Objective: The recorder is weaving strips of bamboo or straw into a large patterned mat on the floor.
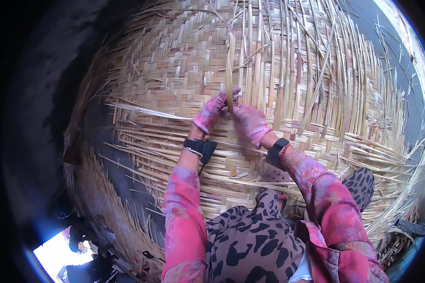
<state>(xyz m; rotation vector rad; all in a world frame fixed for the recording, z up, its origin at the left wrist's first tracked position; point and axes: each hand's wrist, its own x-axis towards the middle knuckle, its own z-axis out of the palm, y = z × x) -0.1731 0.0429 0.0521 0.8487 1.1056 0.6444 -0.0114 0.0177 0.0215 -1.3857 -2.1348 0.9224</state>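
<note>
A large woven mat [174,61] of pale bamboo strips fills the view; its left part is tightly plaited and its right part is loose upright strips. My left hand [213,112] and my right hand [249,121], both in pink gloves, meet at the middle of the mat. Together they pinch one upright bamboo strip [229,61] that rises from between my fingers. Each wrist carries a dark band with a small device. My pink sleeves and a leopard-print cloth [255,240] lie below.
Loose unwoven strips [344,94] fan out to the right and past the mat's edge. More strip ends [108,198] stick out at the lower left over dark ground [42,94]. A bright patch with dark objects [75,254] sits at the bottom left.
</note>
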